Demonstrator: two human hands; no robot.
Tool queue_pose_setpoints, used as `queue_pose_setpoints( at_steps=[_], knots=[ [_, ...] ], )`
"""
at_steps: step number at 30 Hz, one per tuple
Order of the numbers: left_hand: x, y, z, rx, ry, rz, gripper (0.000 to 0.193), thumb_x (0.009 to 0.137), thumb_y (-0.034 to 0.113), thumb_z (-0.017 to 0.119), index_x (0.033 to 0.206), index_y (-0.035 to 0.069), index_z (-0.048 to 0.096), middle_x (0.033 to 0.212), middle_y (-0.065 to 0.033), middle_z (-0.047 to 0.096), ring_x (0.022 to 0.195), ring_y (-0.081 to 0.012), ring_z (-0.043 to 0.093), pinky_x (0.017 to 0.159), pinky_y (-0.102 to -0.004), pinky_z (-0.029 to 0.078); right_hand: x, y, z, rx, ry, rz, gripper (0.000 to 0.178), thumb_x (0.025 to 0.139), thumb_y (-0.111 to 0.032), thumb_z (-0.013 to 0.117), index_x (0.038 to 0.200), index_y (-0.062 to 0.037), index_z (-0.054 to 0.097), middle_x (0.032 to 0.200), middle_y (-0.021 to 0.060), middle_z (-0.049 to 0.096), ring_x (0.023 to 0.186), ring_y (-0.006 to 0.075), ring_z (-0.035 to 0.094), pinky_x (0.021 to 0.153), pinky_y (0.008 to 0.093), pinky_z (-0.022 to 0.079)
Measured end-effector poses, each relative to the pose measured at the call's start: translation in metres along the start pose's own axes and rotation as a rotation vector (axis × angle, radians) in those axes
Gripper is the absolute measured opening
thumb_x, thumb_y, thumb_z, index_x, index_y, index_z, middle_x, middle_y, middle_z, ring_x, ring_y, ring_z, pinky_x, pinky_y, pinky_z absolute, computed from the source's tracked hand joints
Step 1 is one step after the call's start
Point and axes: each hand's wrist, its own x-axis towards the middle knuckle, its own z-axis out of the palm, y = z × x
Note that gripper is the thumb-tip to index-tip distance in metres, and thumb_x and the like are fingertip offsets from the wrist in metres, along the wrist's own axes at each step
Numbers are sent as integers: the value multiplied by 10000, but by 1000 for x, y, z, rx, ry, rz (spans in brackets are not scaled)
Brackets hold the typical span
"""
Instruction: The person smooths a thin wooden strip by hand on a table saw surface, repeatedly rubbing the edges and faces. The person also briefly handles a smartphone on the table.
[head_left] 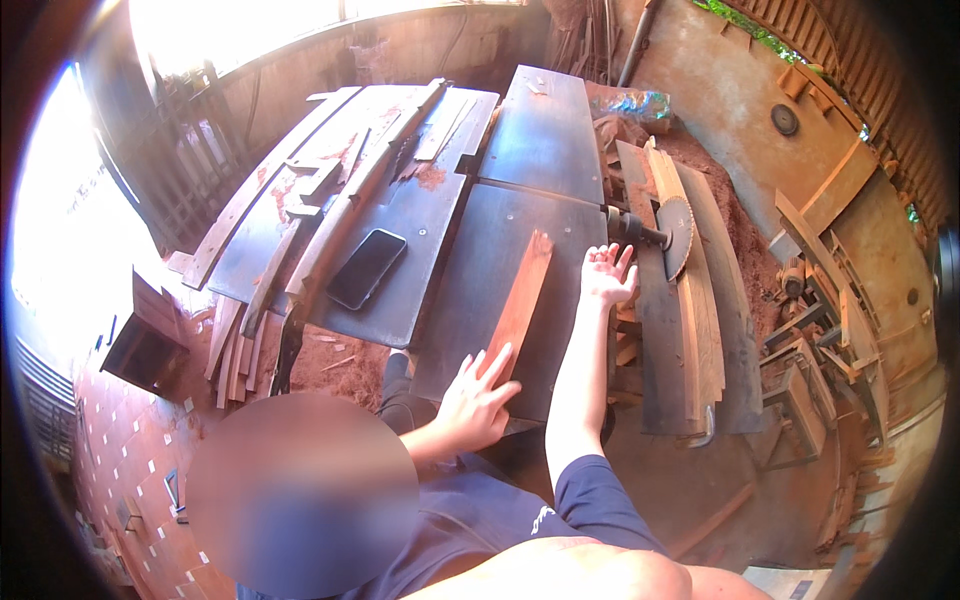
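Observation:
My left hand lies at the near end of a narrow reddish wooden board, its fingers stretched out and touching the wood. The board lies slantwise on a dark metal machine table. To the right, my right hand is raised over the table's right edge, palm turned up. Its fingers are apart and slightly curled, with nothing in them. A round toothed saw blade on a shaft stands just right of this hand, apart from it.
A dark phone lies on the left table section beside a long wooden beam. Stacked planks lie beyond the blade at right. Wooden frames and offcuts crowd the right floor. A dark wooden box stands at left.

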Motion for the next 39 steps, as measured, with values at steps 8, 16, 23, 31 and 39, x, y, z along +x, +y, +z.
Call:
queue_pose_setpoints(
  at_steps=[8,16,23,31,39],
  knots=[
    [-25,12,-8,-20,-42,-38,459,694,95,621,1148,118,687,1556,-204,347,1329,-501,426,1098,-694,260,3,4,-5,-36,-17,17,448,884,-443,559,1198,-132,630,1017,127,639,842,272,561,779,455,429],
    [17,-14,6,32,3,-34,490,714,100,598,1201,123,649,1545,-172,376,1337,-466,438,1094,-710,245,4,2,-12,10,-39,26,569,897,-577,491,1240,-138,609,1009,142,629,844,282,560,765,460,429],
    [158,-84,44,158,26,-106,682,758,188,591,1430,146,475,1564,-154,348,1373,-401,420,1130,-684,215,0,6,-9,12,-39,23,629,902,-628,456,1238,-117,605,1009,165,630,821,292,560,738,454,425],
    [245,-117,53,235,-139,-138,796,805,257,572,1552,197,304,1625,-122,235,1451,-309,333,1163,-645,198,-3,5,-7,49,-7,79,628,909,-627,447,1202,-100,622,966,169,624,808,286,551,744,456,427],
    [310,-150,67,202,-105,-169,752,802,255,584,1523,207,374,1625,-122,236,1449,-299,341,1155,-651,220,-6,11,2,70,1,83,568,932,-571,458,1205,-95,604,977,153,599,794,271,521,748,433,416]
  ],
)
